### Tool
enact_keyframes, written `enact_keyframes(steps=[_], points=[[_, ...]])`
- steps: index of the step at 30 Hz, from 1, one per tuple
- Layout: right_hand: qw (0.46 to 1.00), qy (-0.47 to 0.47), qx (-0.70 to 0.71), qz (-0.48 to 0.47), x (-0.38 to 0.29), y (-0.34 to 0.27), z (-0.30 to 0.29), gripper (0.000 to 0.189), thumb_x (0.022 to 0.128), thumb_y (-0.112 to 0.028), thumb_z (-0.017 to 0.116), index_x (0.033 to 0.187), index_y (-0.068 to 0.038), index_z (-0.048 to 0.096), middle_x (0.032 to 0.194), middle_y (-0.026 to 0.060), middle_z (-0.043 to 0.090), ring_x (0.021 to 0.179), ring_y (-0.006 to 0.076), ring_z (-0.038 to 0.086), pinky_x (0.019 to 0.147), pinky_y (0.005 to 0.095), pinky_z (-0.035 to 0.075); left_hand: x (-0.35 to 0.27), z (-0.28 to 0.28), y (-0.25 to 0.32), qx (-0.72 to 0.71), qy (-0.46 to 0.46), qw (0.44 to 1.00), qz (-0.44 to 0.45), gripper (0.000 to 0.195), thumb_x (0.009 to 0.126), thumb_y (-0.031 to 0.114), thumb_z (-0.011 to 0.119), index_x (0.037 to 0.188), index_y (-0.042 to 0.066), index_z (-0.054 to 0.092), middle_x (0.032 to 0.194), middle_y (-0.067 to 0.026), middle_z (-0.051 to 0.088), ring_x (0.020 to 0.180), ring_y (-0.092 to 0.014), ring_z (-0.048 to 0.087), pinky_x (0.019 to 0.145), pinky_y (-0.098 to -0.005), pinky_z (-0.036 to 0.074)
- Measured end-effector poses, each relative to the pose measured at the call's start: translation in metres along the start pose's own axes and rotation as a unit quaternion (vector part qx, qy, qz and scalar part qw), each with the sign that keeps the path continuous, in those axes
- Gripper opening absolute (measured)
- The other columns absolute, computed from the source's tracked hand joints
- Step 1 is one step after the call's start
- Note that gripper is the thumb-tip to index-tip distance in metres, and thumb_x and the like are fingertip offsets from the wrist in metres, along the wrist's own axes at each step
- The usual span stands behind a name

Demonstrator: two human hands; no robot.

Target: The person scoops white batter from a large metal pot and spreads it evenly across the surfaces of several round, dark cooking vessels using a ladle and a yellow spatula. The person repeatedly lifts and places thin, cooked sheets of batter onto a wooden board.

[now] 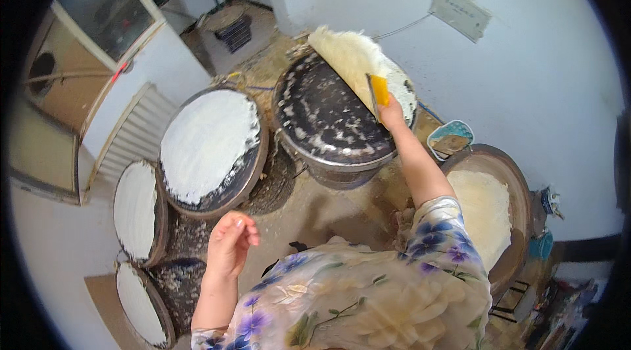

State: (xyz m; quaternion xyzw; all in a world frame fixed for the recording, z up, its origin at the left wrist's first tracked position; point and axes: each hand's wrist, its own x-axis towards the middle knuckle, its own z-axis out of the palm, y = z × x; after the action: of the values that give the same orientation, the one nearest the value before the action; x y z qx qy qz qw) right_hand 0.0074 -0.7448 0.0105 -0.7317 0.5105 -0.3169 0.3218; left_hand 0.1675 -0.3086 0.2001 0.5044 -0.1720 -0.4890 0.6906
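My right hand (391,112) grips a yellow-handled scraper (378,91), its blade along the folded edge of a thin flatbread sheet (347,56). This sheet lies doubled over on the far right half of a round black griddle (330,108), whose bare left part carries white flakes. White batter or dough shows beyond the fold. My left hand (232,239) is raised with curled fingers and nothing visible in it, near a second round griddle (257,175) covered by a white layer (209,145).
Two more griddles with white layers (135,209) (140,305) stand at the left. A finished-looking pale sheet (480,212) lies on a round brown tray (520,202) at the right. Beside it is a teal-and-white basket (451,129). A wall rises behind the griddle.
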Motion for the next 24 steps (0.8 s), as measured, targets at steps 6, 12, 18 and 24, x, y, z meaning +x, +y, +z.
enact_keyframes(steps=[6,12,18,24], points=[[0.883,0.148,0.422,0.140,-0.021,0.031,-0.160,0.040,0.077,0.004,0.050,0.115,-0.007,0.047,0.104,0.0077,0.056,0.094,0.0235,0.056,0.078,0.0340,0.046,0.009,-0.043,-0.027,-0.058,0.115,0.990,-0.065,0.013,0.086,0.018,0.054,0.086,0.005,0.055,0.072,-0.0019,0.056,0.059,-0.010,0.052,0.052,-0.0219,0.044],[0.763,0.304,0.554,0.135,-0.147,0.100,-0.294,0.045,0.080,-0.002,0.052,0.122,-0.007,0.039,0.115,0.0104,0.050,0.104,0.0285,0.051,0.087,0.0447,0.044,0.035,-0.042,-0.047,-0.075,0.091,0.985,-0.127,0.013,0.089,0.021,0.051,0.090,0.008,0.056,0.074,0.0020,0.057,0.060,-0.007,0.051,0.054,-0.0191,0.043],[0.648,0.441,0.582,0.217,-0.310,0.151,-0.343,0.040,0.083,-0.012,0.051,0.122,-0.010,0.041,0.119,0.0112,0.049,0.108,0.0311,0.049,0.087,0.0512,0.043,0.064,-0.020,-0.061,-0.026,0.030,0.980,-0.195,0.014,0.090,0.020,0.049,0.091,0.008,0.056,0.074,0.0018,0.057,0.061,-0.007,0.052,0.054,-0.0192,0.044],[0.552,0.547,0.502,0.380,-0.430,0.222,-0.283,0.037,0.084,-0.016,0.048,0.120,-0.010,0.042,0.117,0.0101,0.051,0.104,0.0298,0.051,0.077,0.0468,0.045,0.086,0.009,-0.068,-0.016,-0.018,0.975,-0.219,0.015,0.090,0.020,0.048,0.091,0.007,0.056,0.075,0.0013,0.056,0.061,-0.007,0.052,0.055,-0.0195,0.044]])
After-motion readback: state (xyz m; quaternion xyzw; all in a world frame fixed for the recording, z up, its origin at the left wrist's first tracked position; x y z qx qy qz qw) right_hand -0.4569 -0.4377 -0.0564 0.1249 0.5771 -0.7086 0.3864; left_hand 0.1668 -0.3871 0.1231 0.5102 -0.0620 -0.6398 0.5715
